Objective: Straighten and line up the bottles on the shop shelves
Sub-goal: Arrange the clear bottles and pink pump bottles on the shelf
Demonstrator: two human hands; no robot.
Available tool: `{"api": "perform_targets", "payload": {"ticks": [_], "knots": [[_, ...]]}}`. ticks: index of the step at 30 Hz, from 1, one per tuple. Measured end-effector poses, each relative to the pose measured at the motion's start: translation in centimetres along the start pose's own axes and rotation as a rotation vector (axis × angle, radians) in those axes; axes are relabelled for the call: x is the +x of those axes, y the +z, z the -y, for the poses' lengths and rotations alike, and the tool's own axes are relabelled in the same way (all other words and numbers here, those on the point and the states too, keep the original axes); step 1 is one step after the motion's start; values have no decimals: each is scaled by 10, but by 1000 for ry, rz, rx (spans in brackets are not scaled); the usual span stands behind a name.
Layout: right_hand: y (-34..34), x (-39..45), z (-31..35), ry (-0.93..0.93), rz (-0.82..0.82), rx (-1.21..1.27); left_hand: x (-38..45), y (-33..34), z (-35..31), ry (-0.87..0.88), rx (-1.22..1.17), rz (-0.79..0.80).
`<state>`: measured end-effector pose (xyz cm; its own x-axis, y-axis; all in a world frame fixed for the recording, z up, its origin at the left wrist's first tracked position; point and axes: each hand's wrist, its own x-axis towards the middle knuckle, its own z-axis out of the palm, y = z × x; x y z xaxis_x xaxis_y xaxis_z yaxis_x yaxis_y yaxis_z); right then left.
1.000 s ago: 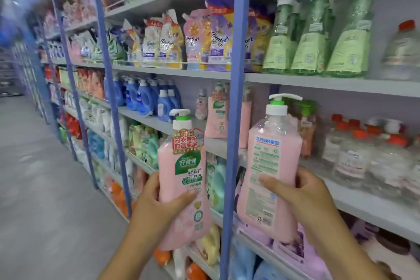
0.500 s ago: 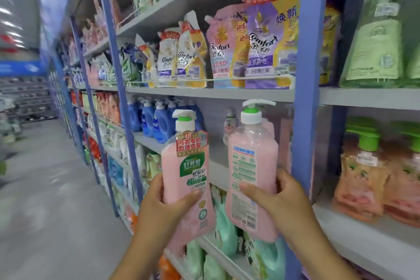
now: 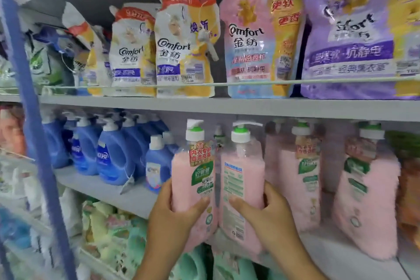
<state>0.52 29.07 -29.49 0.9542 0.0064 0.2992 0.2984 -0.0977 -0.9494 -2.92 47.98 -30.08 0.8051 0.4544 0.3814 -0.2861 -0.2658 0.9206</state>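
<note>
The left hand [image 3: 175, 216] grasps one pink pump bottle [image 3: 193, 179] low on its body, with the thumb across the front under the green label and the palm against the bottle's left side. The right hand [image 3: 266, 213] grasps a second pink pump bottle [image 3: 242, 179] in the same way, the thumb lying on the printed back label and the palm against its right side. The two bottles stand upright and side by side, touching or almost touching along their inner edges, and each one rises above the hand that holds it. Both are held in front of the grey middle shelf [image 3: 127, 198]; their lower ends are at the front edge of this shelf, and it is not possible to tell if they rest on it. Just to the right of the second bottle, more pink pump bottles [image 3: 300, 179] stand on the same shelf, one of them further right and tilted a little. To the left of the held pair, on this shelf, there is a group of blue detergent jugs [image 3: 113, 157], near but apart from the left hand. On the shelf above the middle shelf, a row of softener refill pouches [image 3: 261, 36] stands behind a thin rail. A blue upright post [image 3: 29, 120] crosses the left end of the middle shelf.
</note>
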Motion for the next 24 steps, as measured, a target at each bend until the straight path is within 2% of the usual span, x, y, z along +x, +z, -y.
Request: {"api": "perform_targets", "payload": {"ticks": [8,13,17,20,21,22,24], "knots": [[68,63,-25,70,-322,-225,92,13,42,-18,-68,128],[77,91,-23,119,-322,-181,106,26,35,140,-51,223],[73,81,-11,109,-278,-247,114,30,44,195,-44,160],[46,18,8,-60,-278,-287,89,35,43,381,26,-56],[31,-3,16,-125,-349,-276,71,40,36,440,-33,-67],[10,-19,23,-178,-462,-280,54,46,25,472,-131,-3],[-37,-35,24,-284,-687,-326,27,69,15,452,-237,204]]}}
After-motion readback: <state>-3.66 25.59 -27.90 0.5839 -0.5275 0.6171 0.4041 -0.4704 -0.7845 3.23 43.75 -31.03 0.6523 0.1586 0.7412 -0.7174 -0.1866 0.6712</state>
